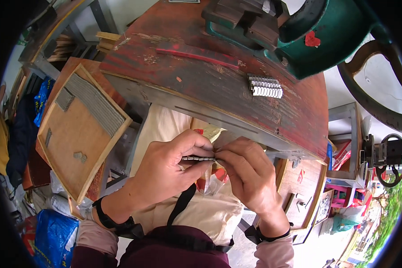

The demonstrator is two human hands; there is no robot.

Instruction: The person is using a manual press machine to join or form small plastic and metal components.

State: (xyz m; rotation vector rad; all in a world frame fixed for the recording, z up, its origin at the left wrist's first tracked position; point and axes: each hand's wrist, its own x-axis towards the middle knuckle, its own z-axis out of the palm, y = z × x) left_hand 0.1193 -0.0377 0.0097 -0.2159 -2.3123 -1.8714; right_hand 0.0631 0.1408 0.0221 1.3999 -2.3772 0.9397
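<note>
In front of my body, my left hand (172, 156) pinches a narrow strip of small metal segments (195, 158) between thumb and fingers. The strip points to the right, toward my other hand. My right hand (250, 167) has its thumb and fingertips closed at the strip's right end, where the two hands meet. The fingers hide that end, so any small part there cannot be made out. On the wooden table beyond lies a small stack of similar silvery segmented strips (265, 86).
A red-brown worktable (201, 85) carries a long red bar (196, 54) and a green machine (321, 40) with a large handwheel. At left, a wooden tray (71, 147) holds rows of grey metal strips. Another wooden tray (279, 176) sits at right. Cream cloth (161, 120) hangs below the table.
</note>
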